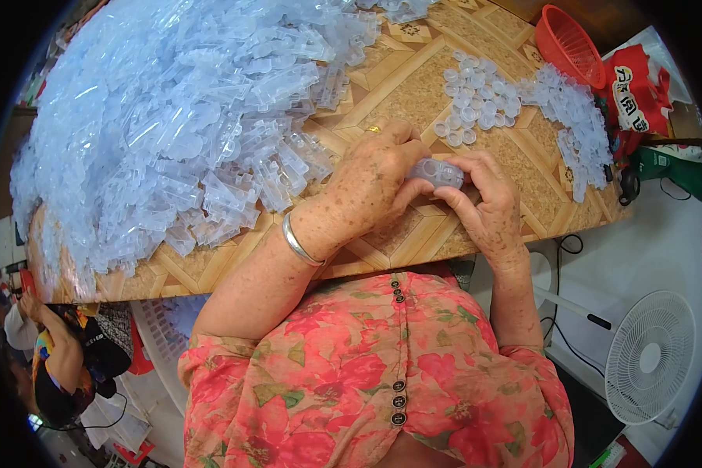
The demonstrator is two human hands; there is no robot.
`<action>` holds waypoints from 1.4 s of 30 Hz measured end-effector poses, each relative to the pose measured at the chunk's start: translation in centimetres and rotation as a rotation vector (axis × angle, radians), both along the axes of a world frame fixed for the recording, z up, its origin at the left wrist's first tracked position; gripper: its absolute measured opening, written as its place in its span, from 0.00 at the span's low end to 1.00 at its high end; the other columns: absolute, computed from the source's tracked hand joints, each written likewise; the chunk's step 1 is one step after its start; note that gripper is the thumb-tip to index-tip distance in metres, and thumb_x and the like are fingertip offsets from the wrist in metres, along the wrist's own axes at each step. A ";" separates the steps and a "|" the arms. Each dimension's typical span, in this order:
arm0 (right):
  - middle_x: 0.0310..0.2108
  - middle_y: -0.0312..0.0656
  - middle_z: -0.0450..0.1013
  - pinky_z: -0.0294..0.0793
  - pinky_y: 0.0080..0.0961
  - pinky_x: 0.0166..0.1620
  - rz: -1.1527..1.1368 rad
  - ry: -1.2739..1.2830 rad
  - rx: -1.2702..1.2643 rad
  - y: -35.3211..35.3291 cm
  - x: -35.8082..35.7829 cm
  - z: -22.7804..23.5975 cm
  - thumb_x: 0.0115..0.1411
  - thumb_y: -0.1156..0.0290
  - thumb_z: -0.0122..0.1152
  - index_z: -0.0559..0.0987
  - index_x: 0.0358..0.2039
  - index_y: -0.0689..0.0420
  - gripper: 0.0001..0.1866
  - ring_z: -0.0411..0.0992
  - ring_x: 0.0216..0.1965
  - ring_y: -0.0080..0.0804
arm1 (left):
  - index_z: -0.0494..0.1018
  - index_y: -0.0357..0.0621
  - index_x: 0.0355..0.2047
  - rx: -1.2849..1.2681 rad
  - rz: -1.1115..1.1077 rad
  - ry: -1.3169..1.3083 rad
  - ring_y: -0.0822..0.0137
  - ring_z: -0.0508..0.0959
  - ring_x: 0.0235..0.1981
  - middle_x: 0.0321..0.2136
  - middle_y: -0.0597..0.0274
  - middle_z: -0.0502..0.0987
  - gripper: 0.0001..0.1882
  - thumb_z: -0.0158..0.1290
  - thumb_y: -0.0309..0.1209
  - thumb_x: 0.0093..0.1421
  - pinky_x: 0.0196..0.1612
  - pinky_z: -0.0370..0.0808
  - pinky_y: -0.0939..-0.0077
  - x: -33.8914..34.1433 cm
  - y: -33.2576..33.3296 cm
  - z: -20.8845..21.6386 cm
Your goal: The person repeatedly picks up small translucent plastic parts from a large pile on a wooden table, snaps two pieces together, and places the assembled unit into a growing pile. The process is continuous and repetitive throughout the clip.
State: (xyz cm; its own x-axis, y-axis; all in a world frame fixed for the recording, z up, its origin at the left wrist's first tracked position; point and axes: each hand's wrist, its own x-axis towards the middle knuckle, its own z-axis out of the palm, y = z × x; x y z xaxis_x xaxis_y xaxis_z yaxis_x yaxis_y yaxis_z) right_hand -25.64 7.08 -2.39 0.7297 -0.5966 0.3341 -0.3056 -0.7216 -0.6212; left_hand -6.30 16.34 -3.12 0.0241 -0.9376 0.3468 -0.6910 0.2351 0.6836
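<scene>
Between my two hands, just above the table's near edge, is a small clear plastic piece [438, 172] with rounded openings. My left hand [376, 173] grips its left end, a silver bangle round the wrist and a gold ring on a finger. On the right end, the thumb and fingers of my right hand [485, 195] are closed. Both hands cover parts of the piece, so its full shape is hidden. Beyond them lies a cluster of small clear round caps [480, 93]. To the left rises a large heap of clear plastic pieces [203, 125].
The patterned table [398, 78] curves along its near edge. At the right lie more small clear parts [583, 129], a red plastic basket [571, 47] and a red bag [638, 92]. A white fan [651, 357] stands below right. Another person's arm [58, 343] shows at lower left.
</scene>
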 end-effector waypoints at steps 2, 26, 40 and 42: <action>0.38 0.42 0.75 0.74 0.34 0.39 -0.008 0.015 0.018 0.1 0.1 0.1 0.51 0.66 0.74 0.80 0.42 0.58 0.19 0.75 0.37 0.41 | 0.77 0.37 0.40 -0.002 0.002 -0.011 0.45 0.76 0.41 0.40 0.50 0.76 0.15 0.64 0.26 0.52 0.43 0.73 0.57 -0.1 -0.1 0.0; 0.34 0.40 0.73 0.74 0.34 0.37 -0.098 0.157 -0.226 -3.0 0.2 0.1 0.60 0.71 0.65 0.82 0.38 0.56 0.07 0.75 0.35 0.40 | 0.78 0.37 0.41 -0.017 -0.019 -0.033 0.49 0.77 0.39 0.39 0.53 0.77 0.23 0.70 0.31 0.44 0.43 0.74 0.60 0.9 0.1 0.7; 0.35 0.39 0.73 0.75 0.34 0.38 -0.024 0.172 -0.193 -2.6 0.4 0.7 0.59 0.72 0.64 0.80 0.48 0.49 0.15 0.76 0.35 0.39 | 0.81 0.38 0.35 -0.069 -0.030 -0.093 0.51 0.77 0.38 0.35 0.55 0.78 0.16 0.68 0.28 0.45 0.41 0.75 0.59 0.5 0.0 0.3; 0.35 0.38 0.72 0.76 0.35 0.39 0.006 0.230 -0.189 -3.0 0.8 0.8 0.60 0.70 0.63 0.81 0.49 0.46 0.15 0.76 0.37 0.40 | 0.81 0.38 0.35 -0.065 -0.023 -0.113 0.51 0.77 0.38 0.35 0.56 0.79 0.15 0.68 0.28 0.46 0.41 0.75 0.59 0.6 0.0 0.3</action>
State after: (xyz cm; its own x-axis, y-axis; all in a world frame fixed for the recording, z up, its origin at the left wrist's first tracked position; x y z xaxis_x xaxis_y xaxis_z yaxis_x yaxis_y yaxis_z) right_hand -24.84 4.04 -1.62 0.8026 -0.5348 0.2641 -0.4178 -0.8201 -0.3910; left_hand -5.74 16.30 -2.81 -0.0394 -0.9128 0.4066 -0.7566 0.2930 0.5846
